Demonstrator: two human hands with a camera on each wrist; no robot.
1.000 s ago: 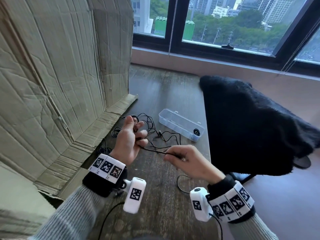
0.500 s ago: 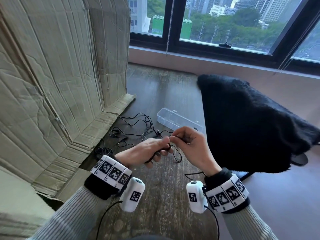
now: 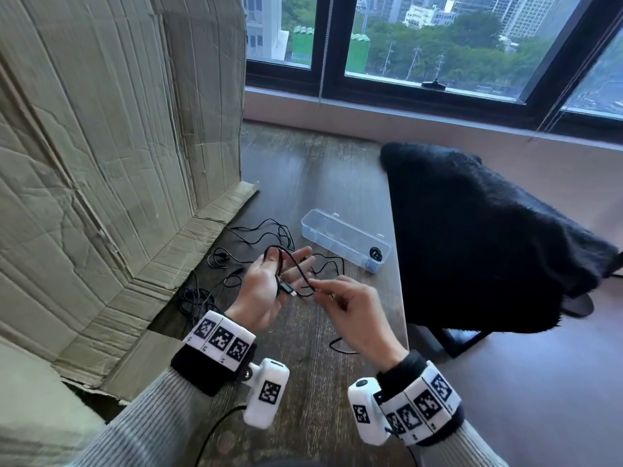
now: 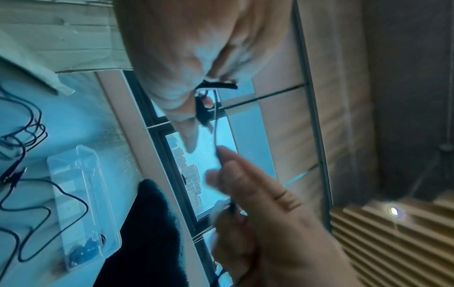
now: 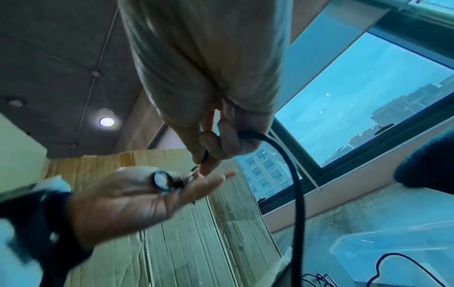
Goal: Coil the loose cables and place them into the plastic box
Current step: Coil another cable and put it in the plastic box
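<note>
A thin black cable [image 3: 305, 281] is looped over the straight fingers of my left hand [image 3: 286, 264], which is held palm up above the table. The cable's plug [image 3: 289, 290] lies on that palm. My right hand [image 3: 318, 288] pinches the same cable between thumb and forefinger just right of the palm. In the right wrist view the cable [image 5: 298, 194] hangs down from the right hand [image 5: 206, 155] above the flat left hand [image 5: 147, 198]. The clear plastic box [image 3: 337, 230] lies open behind the hands, with a small black coil [image 3: 376, 254] at its right end.
More loose black cables [image 3: 259, 235] lie tangled on the wooden table [image 3: 303, 170] left of the box. Creased cardboard [image 3: 118, 163] stands along the left. A chair under a black furry cover [image 3: 488, 237] is close to the table's right edge.
My left hand has turned from palm down, gripping the cable, to palm up with fingers straight and the cable looped over them. The right hand has drawn back slightly, still pinching the cable.
</note>
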